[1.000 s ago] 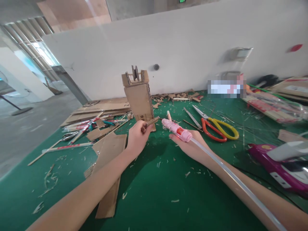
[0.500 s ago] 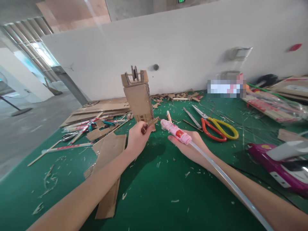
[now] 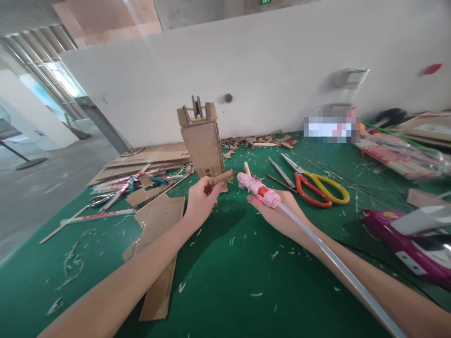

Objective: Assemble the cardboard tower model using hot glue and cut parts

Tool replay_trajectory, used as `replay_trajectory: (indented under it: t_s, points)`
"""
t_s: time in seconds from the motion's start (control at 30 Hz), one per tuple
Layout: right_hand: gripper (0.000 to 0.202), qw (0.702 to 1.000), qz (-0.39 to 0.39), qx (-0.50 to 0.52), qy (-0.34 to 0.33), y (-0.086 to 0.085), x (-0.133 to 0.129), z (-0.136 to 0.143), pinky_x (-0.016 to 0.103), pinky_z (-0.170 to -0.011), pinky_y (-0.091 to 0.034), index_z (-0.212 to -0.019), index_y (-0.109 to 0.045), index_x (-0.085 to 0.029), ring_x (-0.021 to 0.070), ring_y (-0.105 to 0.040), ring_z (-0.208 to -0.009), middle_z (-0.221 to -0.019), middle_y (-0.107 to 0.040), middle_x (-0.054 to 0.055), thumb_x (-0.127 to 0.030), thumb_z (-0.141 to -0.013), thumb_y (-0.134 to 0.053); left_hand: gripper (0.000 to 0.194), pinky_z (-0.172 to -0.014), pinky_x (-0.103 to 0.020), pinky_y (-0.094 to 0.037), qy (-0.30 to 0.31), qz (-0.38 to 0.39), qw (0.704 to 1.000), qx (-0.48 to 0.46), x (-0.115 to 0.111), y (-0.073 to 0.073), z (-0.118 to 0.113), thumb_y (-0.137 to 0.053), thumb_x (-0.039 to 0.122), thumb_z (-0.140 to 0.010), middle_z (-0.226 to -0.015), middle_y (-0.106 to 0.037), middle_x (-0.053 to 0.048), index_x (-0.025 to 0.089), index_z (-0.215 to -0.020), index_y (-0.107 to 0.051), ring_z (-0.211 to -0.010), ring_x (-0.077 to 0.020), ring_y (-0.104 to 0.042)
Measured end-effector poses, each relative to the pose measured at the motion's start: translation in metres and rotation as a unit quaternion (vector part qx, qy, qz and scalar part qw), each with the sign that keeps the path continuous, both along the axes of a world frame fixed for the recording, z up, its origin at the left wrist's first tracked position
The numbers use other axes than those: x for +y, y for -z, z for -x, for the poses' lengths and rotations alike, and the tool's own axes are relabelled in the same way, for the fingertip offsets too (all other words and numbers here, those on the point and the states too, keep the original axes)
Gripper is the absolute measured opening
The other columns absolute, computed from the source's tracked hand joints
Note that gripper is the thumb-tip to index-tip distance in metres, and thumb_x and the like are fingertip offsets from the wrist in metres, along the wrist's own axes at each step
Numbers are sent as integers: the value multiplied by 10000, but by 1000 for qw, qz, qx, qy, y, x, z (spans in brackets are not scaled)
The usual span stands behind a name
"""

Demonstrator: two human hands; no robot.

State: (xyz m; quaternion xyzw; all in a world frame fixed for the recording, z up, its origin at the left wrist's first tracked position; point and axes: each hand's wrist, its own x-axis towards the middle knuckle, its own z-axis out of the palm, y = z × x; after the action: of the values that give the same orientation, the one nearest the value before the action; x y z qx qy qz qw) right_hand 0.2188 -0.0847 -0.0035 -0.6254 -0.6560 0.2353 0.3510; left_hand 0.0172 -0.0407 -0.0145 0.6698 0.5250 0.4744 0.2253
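Cardboard tower (image 3: 204,141) stood upright at centre frame on the green mat (image 3: 225,263), its base just behind both hands. Flat cardboard sheets (image 3: 141,159) lay at left, a purple-and-white appliance (image 3: 412,239) at the right edge, and orange-and-yellow scissors (image 3: 317,187) right of centre, with offcuts and slivers scattered between. The right hand (image 3: 278,213) was closed around a pink glue gun (image 3: 258,189), a clear glue stick (image 3: 338,267) trailing toward lower right; the left hand (image 3: 200,201) pinched a small cardboard strip (image 3: 223,178) touching the tower's foot. Judged step: gluing the strip; the nozzle seemingly needed bringing to the joint while the strip was held steady. A white partition wall (image 3: 282,70) closed the background, open concrete floor (image 3: 45,183) at upper left.
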Motion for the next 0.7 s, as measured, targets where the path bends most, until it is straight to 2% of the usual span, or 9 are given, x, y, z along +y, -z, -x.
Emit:
replay_trajectory:
  t_s: [0.27, 0.57, 0.7]
  points:
    - [380, 999, -20, -25, -41, 2, 0, -2, 244, -471, -301, -569, -438, -218, 106, -394, -465, -512, -487, -29, -510, -789, -542, 315, -459, -218, -343, -13, -3, 1000, -9, 0, 0, 0, -584, 391, -823, -453, -468, 64, 204, -632, -417, -414, -94, -439]
    - [376, 997, -48, -26, -59, 3, 0, -2, 251, -483, -305, -576, -440, -223, 119, -424, -475, -529, -505, -14, -507, -805, -529, 332, -461, -222, -332, -10, -6, 1000, 5, -1, -1, -1, -580, 377, -816, -465, -456, 65, 204, -608, -387, -410, -88, -416]
    - [340, 997, -33, -21, -59, 2, -1, -2, 246, -493, -306, -586, -437, -227, 122, -430, -491, -540, -505, -23, -467, -793, -560, 319, -466, -221, -329, -10, -5, 1000, 13, 0, 0, -1, -572, 376, -817, -470, -453, 61, 202, -611, -401, -425, -90, -415]
